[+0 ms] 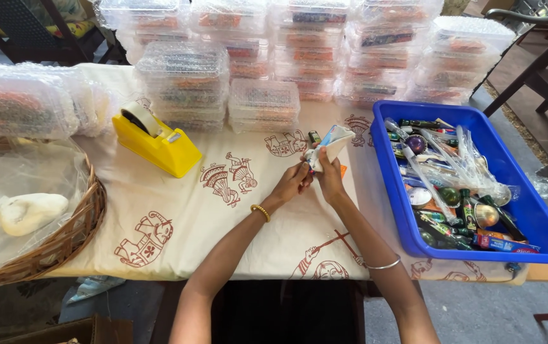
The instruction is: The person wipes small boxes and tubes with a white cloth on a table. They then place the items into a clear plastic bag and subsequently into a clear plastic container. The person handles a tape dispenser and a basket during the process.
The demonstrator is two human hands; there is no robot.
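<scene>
The fingers of both hands are curled tight around a small white pouch (pixel 330 144) with blue and orange on it. The left hand (pixel 294 180) pinches its bottom end, and the right hand (pixel 329 176) grips it just beside that, thumb up along the side. The pouch sticks up above the hands, tilted to the right, over the middle of the table. A gold bangle (pixel 260 212) sits on the left wrist and a thin silver bangle (pixel 383 264) on the right arm.

Under the hands lies a cream cloth (pixel 185 223) with red-brown drawings of elephants and people. Just behind the pouch a small dark thing (pixel 314 136) lies on the cloth (too small to tell what it is).

To the right, near the right arm, is a blue tub (pixel 528 216) full of little bottles, tubes and clear wrappers. To the left, well apart from the hands, stands a yellow tape holder (pixel 157 144). Farther left is a woven basket (pixel 70 239) lined with clear plastic, with a white lump (pixel 31 212) inside. Along the back of the table are stacks of boxes in bubble wrap (pixel 261 105), piled high. Nothing lies between the hands and the tub.
</scene>
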